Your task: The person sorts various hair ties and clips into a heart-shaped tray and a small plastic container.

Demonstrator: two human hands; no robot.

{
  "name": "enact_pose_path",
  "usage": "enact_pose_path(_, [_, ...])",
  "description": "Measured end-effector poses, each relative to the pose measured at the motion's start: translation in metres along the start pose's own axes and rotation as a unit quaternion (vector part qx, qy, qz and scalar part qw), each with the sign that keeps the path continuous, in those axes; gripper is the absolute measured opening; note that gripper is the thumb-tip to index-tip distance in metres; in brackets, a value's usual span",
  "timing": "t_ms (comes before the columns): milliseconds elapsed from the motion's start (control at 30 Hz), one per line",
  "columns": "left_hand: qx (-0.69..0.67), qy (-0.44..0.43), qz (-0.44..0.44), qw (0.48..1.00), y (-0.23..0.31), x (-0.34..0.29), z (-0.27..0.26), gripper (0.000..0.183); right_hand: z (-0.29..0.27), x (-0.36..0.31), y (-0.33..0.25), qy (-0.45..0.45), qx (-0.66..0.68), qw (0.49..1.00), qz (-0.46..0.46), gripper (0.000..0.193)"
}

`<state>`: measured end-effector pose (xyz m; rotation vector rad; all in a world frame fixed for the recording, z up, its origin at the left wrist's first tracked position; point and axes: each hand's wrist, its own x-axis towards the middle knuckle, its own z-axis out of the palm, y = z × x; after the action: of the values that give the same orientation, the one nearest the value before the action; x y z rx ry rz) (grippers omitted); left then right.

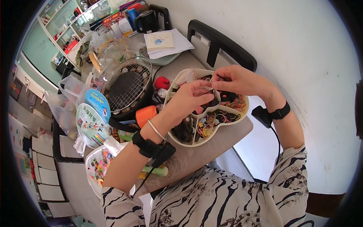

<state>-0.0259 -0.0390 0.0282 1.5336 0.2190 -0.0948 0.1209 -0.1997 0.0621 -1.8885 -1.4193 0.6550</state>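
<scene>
A cream divided box [212, 137] stands at the table's edge in front of me, its compartments filled with small bands and hair ties. Colourful little hair ties [208, 126] fill one near section, and dark ones [184, 130] lie in the section left of it. Over the box's far half, my left hand [189, 97] and my right hand [237, 80] meet with fingertips pinched. A thin dark strand [223, 78] shows at the right fingertips; its kind is unclear. Something small and pale shows by the left fingertips, too small to name.
Left of the box are an orange cup [146, 115], a red ball [162, 83] and a round grill with wire mesh [130, 89]. A white tray of small trinkets [90, 162] sits near my left forearm. Chairs [223, 43] stand against the wall; papers [168, 47] lie at the back.
</scene>
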Motion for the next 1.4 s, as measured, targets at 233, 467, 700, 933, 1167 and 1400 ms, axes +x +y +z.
enact_pose_path(233, [0.023, 0.005, 0.02, 1.0, 0.006, -0.02, -0.011, 0.024, 0.004, 0.002, -0.009, -0.03, 0.07, 0.997, 0.015, 0.021])
enact_pose_path(467, [0.373, 0.266, 0.277, 0.845, 0.036, -0.072, -0.05, 0.014, 0.02, 0.016, -0.056, -0.046, 0.089, 0.995, -0.022, 0.024])
enact_pose_path(700, [0.338, 0.386, 0.291, 0.807, 0.064, -0.16, -0.088, 0.013, 0.048, 0.05, -0.149, -0.059, 0.146, 0.977, -0.142, 0.021])
enact_pose_path(933, [0.299, 0.528, 0.254, 0.753, 0.048, -0.238, -0.107, 0.005, 0.093, 0.102, -0.219, -0.062, 0.088, 0.954, -0.279, 0.014])
enact_pose_path(1167, [0.226, 0.61, 0.248, 0.718, 0.035, -0.287, -0.109, 0.006, 0.144, 0.129, -0.264, -0.083, 0.072, 0.925, -0.363, 0.014])
enact_pose_path(1400, [0.206, 0.638, 0.271, 0.691, 0.026, -0.301, -0.11, 0.007, 0.167, 0.131, -0.289, -0.125, 0.094, 0.93, -0.332, 0.014])
